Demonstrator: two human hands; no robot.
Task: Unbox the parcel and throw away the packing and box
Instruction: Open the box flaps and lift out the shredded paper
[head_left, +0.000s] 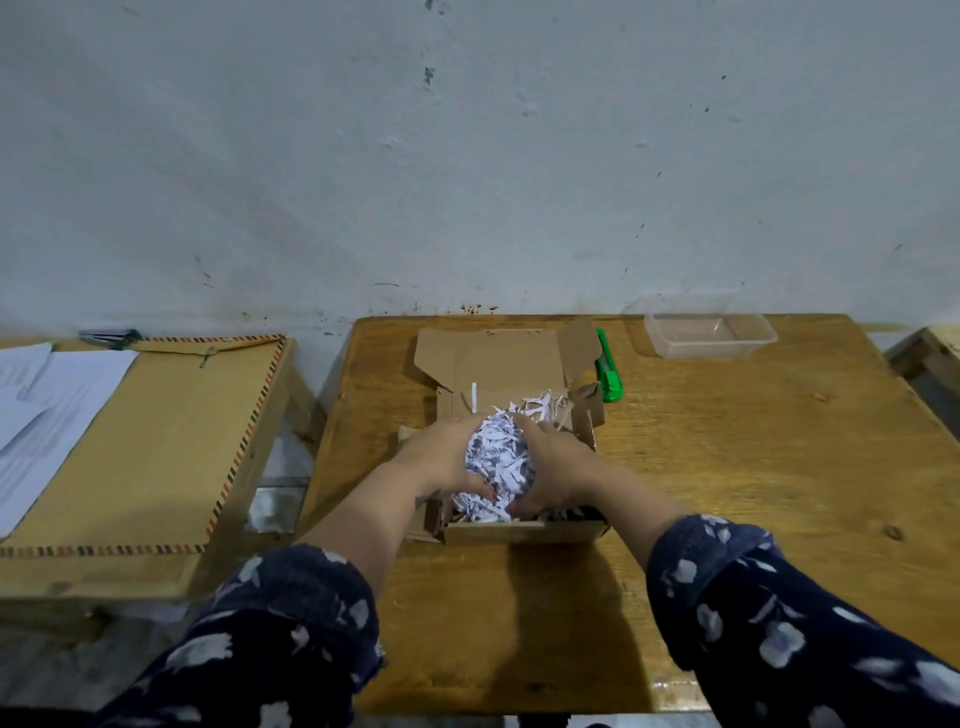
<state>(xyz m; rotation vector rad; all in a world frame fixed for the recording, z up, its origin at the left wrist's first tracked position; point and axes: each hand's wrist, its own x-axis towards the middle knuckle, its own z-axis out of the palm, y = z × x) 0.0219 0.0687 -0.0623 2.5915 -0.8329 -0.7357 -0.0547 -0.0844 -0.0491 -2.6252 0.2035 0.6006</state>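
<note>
Both hands reach into the open cardboard box (519, 532) and cup a clump of shredded paper (498, 460) between them. The left hand (439, 457) curls around the clump's left side, fingers bent over the top and thumb low near the front; the right hand (553, 470) mirrors it on the right side, fingers wrapped around the shreds. The clump sits raised between the palms, above the box's front half.

The shreds are thin white strips with dark printed marks, too small to read. More loose strips lie in the box beyond the fingertips, and some hang below the hands. The box is plain brown, with its lid flap (498, 356) folded back away from the hands and leaning up toward the wall. No label or writing can be read on it.

Just beyond the right hand, beside the lid's right edge, lies a green utility knife (609, 376). Farther right and back stands a clear plastic container (709, 332). All rest on a wooden table (753, 467). Well left of the left hand, a large brown envelope (156, 441) with a striped border lies on a neighbouring table, with white papers (47, 410) on it.
</note>
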